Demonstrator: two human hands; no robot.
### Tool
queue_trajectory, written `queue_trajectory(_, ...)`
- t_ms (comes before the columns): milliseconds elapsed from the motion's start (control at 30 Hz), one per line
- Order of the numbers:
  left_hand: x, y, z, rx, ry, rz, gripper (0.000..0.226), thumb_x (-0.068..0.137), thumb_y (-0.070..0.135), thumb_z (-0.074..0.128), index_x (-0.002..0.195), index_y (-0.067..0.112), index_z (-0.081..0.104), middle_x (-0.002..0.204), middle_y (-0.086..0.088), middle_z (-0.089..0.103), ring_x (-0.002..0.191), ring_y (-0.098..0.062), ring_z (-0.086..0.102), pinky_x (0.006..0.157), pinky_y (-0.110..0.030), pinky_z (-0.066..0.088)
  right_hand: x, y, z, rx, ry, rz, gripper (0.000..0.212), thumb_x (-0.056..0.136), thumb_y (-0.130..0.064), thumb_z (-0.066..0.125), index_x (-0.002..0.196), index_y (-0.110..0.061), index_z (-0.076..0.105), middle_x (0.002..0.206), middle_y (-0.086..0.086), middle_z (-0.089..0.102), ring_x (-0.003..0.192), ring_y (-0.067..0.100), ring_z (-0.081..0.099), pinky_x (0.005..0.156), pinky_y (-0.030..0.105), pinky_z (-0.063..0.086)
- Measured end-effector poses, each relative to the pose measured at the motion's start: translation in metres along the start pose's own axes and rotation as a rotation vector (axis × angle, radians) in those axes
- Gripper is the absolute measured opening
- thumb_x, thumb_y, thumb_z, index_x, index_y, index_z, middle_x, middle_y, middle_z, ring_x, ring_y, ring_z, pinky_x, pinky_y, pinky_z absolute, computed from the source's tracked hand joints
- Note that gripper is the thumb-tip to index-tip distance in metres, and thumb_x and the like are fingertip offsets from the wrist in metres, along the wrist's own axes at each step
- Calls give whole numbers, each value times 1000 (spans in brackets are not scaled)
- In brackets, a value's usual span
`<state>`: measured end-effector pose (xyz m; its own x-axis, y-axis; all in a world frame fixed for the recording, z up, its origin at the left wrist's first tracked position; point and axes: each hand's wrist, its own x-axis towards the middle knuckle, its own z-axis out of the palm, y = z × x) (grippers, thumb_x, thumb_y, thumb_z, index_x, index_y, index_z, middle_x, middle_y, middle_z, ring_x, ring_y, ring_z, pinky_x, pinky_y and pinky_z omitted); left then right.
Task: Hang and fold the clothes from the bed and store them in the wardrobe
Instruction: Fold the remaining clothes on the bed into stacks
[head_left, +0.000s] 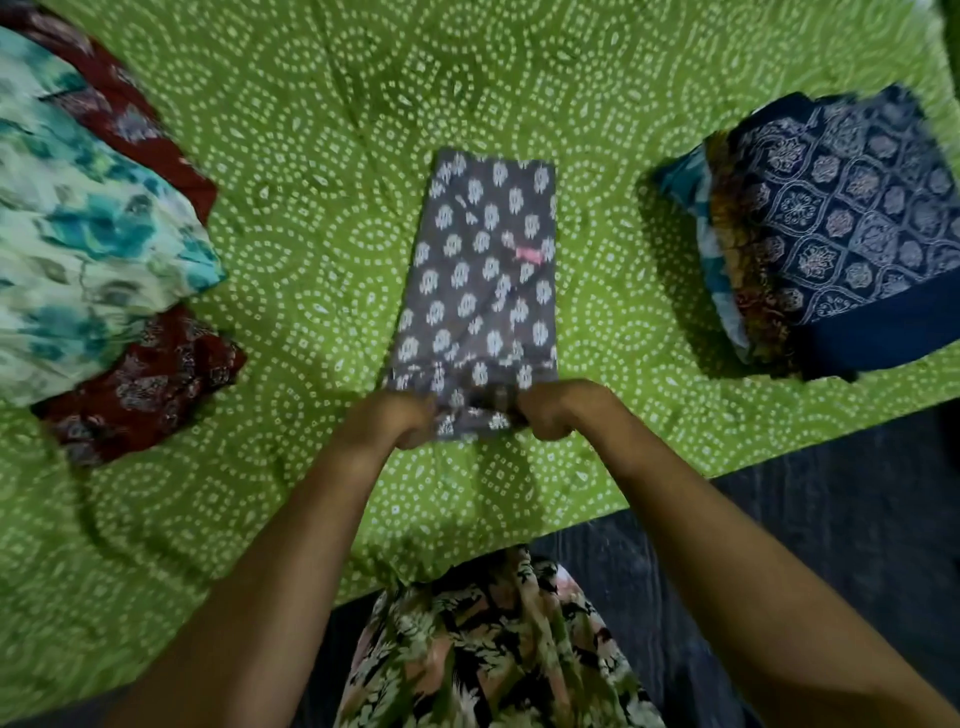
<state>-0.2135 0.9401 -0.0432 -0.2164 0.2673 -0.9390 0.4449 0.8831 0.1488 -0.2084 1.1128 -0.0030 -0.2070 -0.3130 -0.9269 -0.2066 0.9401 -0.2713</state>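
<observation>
A grey garment with white motifs (480, 275) lies folded into a long strip in the middle of the green bed sheet (322, 130). Its near end is bunched and lifted slightly. My left hand (387, 422) grips the near left corner of that end. My right hand (558, 410) grips the near right corner. Both fists are curled tight round the cloth, close together. A small pink tag shows on the garment's right side.
A loose pile of a white-and-teal floral garment (88, 228) over a maroon printed one (140, 384) lies at the left. A folded stack topped by navy patterned cloth (852, 223) sits at the right. The bed's edge runs diagonally, with dark floor (831, 519) beyond.
</observation>
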Motion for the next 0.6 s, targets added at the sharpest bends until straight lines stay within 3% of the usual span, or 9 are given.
queue_trajectory(33,-8,3,1,-9,-81,-2,45,90,4,43,136,4,43,139,-20,46,120,-32,52,99,-36,44,-8,-2,0,-14,-82,-16,10,93,-4,46,90,-8,55,90,7,54,73,25,56,50,20,39)
queue_trajectory(100,-19,6,2,-52,-163,-16,44,88,4,49,132,1,46,136,-18,49,115,-29,56,93,-34,48,-17,-2,0,-33,-181,-16,9,86,1,54,84,-8,55,68,4,49,51,15,44,33,17,33)
queue_trajectory(167,-30,10,-6,-118,-113,-16,45,87,1,50,132,2,45,133,-19,52,110,-30,59,85,-31,49,-19,3,-4,-16,-157,11,16,82,7,57,89,-8,54,68,4,49,49,13,43,28,16,30)
queue_trajectory(233,-38,12,-21,-205,68,-37,44,89,1,48,132,7,48,130,-18,54,111,-30,58,87,-31,47,-17,12,-12,18,-52,33,18,83,7,56,93,-8,52,84,13,60,58,19,49,30,15,32)
queue_trajectory(333,-38,13,-43,-215,486,-78,43,88,2,46,130,13,51,129,-16,54,117,-30,53,96,-35,42,-3,34,-16,157,188,139,20,84,2,53,102,-2,60,111,21,64,89,27,63,56,23,45)
queue_trajectory(433,-21,11,-46,-176,920,-61,63,84,-2,51,141,16,35,149,-16,30,138,-30,28,115,-40,19,14,47,-6,247,583,308,41,85,-6,50,126,-4,47,125,21,54,114,36,54,88,39,46)
queue_trajectory(500,-7,11,-36,-200,912,9,64,87,3,52,145,17,29,155,-12,16,143,-27,14,117,-38,8,22,44,2,264,758,332,56,86,-7,49,140,-9,33,142,19,38,131,34,38,105,46,35)
queue_trajectory(600,12,7,-1,-119,640,51,67,92,30,53,149,21,19,158,-7,-2,146,-23,-2,116,-36,-4,35,34,18,213,728,195,71,90,-20,51,150,-18,14,158,15,2,145,28,7,116,47,12)
